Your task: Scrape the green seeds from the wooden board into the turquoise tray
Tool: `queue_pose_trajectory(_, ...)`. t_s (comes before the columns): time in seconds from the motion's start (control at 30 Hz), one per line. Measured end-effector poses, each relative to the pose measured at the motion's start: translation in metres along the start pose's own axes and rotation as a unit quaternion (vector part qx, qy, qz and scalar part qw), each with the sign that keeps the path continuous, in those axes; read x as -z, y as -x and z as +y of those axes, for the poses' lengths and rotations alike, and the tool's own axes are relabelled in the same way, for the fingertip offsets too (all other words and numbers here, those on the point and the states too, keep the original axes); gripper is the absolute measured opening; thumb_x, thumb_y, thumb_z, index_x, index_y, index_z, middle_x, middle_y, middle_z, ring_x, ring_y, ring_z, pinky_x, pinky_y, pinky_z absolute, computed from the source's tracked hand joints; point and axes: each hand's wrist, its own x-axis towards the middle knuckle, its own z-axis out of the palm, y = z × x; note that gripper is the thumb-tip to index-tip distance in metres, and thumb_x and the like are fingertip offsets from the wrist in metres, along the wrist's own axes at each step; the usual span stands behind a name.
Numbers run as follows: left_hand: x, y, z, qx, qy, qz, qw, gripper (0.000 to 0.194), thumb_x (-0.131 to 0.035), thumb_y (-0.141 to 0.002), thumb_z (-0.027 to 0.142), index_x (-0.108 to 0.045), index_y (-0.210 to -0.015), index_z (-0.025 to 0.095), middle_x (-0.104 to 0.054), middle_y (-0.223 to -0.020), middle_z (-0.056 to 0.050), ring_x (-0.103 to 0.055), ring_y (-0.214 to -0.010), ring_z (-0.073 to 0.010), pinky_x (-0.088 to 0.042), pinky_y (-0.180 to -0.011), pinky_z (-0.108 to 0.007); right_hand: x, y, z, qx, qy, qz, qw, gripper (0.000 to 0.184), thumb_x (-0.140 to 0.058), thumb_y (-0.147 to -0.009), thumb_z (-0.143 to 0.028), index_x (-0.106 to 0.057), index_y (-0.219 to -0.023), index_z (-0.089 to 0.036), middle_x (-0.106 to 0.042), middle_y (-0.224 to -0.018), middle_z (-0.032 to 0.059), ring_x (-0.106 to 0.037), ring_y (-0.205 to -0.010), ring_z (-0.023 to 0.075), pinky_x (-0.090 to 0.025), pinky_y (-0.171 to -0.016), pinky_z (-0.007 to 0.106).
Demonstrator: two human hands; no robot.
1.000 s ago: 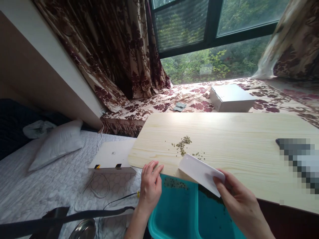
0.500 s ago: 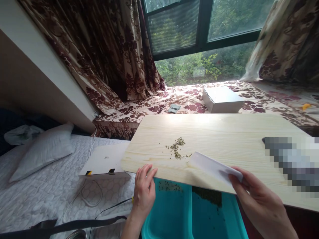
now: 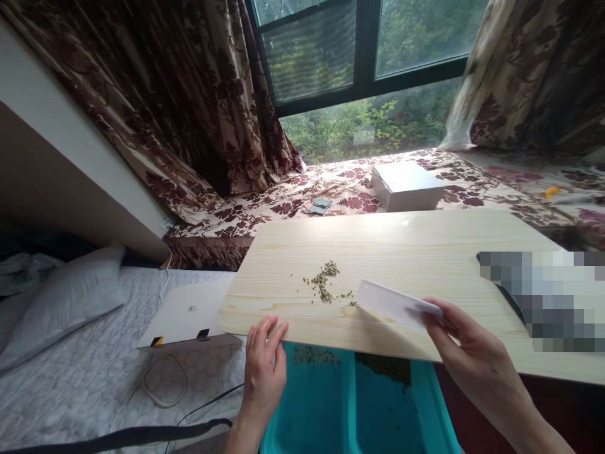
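Small greenish-brown grains (image 3: 326, 272) lie in a loose curved patch on the pale wooden tabletop (image 3: 425, 236). My right hand (image 3: 466, 337) pinches the end of a thin white flat plate (image 3: 390, 302). The plate is tilted, and its far end is beside a few grains at the patch's right. My left hand (image 3: 265, 359) holds nothing; its fingers rest on the table's near edge, left of the grains. Below that edge stands a turquoise two-compartment bin (image 3: 350, 403). More grains show in both compartments, a denser dark heap in the right one; the table hides the bin's far part.
A blurred-out object (image 3: 543, 302) lies at the table's right. A white box (image 3: 409, 186) and a folded grey-green cloth (image 3: 320, 205) are on the floral window seat. Left of the table, a flat white box (image 3: 184, 315) sits on the quilted bed (image 3: 94, 328) near cables.
The whole view has shifted a little to the left. The white plate's tip is now nearer the grains at the patch's right end. My left hand stays on the table edge.
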Motion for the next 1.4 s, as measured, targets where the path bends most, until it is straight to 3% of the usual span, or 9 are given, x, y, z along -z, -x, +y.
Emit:
queue_pose_trajectory(0.23,-0.001,0.002,-0.001,0.001,-0.005,0.002,1.000,0.037,-0.043,-0.098,0.008,-0.066,-0.122,0.024,-0.062,-0.130,-0.011,-0.057,-0.127,-0.0284,-0.041,-0.113,-0.055,0.002,0.004,0.010,0.017,0.022,-0.042,0.999,0.027,-0.057,-0.089,-0.041,-0.074,-0.102,-0.025,-0.080,-0.087,0.0031,-0.076,-0.078,0.0221,-0.057,-0.057,0.024)
queue_pose_trajectory(0.57,-0.001,0.002,0.000,0.005,-0.008,-0.004,1.000,0.038,-0.042,-0.098,0.008,-0.064,-0.126,0.023,-0.062,-0.131,-0.011,-0.056,-0.128,-0.0282,-0.039,-0.115,-0.056,-0.010,0.000,-0.008,0.008,0.000,-0.032,0.999,0.023,-0.057,-0.088,-0.038,-0.073,-0.098,-0.025,-0.079,-0.083,0.0025,-0.075,-0.073,0.0207,-0.057,-0.059,0.025)
queue_pose_trajectory(0.77,-0.001,0.002,-0.001,0.004,-0.006,-0.006,1.000,0.038,-0.042,-0.098,0.009,-0.064,-0.126,0.024,-0.062,-0.131,-0.011,-0.056,-0.128,-0.0285,-0.039,-0.115,-0.056,-0.001,0.000,-0.006,-0.019,0.016,0.033,0.999,0.025,-0.059,-0.083,-0.043,-0.074,-0.092,-0.025,-0.079,-0.080,0.0031,-0.075,-0.072,0.0229,-0.060,-0.066,0.030)
queue_pose_trajectory(0.97,-0.001,0.002,-0.002,0.000,-0.004,-0.002,1.000,0.037,-0.043,-0.098,0.009,-0.065,-0.124,0.024,-0.062,-0.129,-0.011,-0.057,-0.126,-0.0288,-0.042,-0.112,-0.057,-0.005,0.000,-0.010,-0.032,-0.013,-0.021,0.999,0.025,-0.060,-0.082,-0.040,-0.074,-0.097,-0.024,-0.079,-0.084,0.0034,-0.075,-0.074,0.0225,-0.059,-0.060,0.027)
queue_pose_trajectory(1.27,-0.001,0.000,-0.001,0.001,0.000,0.002,1.000,0.037,-0.044,-0.097,0.009,-0.065,-0.124,0.025,-0.062,-0.128,-0.010,-0.057,-0.126,-0.0288,-0.046,-0.108,-0.055,-0.002,-0.001,-0.010,-0.049,-0.011,0.032,0.998,0.026,-0.059,-0.075,-0.043,-0.072,-0.089,-0.025,-0.079,-0.078,0.0038,-0.075,-0.070,0.0245,-0.061,-0.066,0.032)
queue_pose_trajectory(1.4,-0.002,0.001,-0.002,0.000,0.000,0.005,1.000,0.037,-0.043,-0.097,0.009,-0.065,-0.124,0.025,-0.062,-0.128,-0.010,-0.058,-0.125,-0.0285,-0.046,-0.108,-0.055,-0.004,-0.001,-0.016,-0.042,-0.025,0.014,0.999,0.024,-0.060,-0.077,-0.042,-0.071,-0.088,-0.024,-0.079,-0.078,0.0037,-0.075,-0.070,0.0233,-0.061,-0.066,0.031)
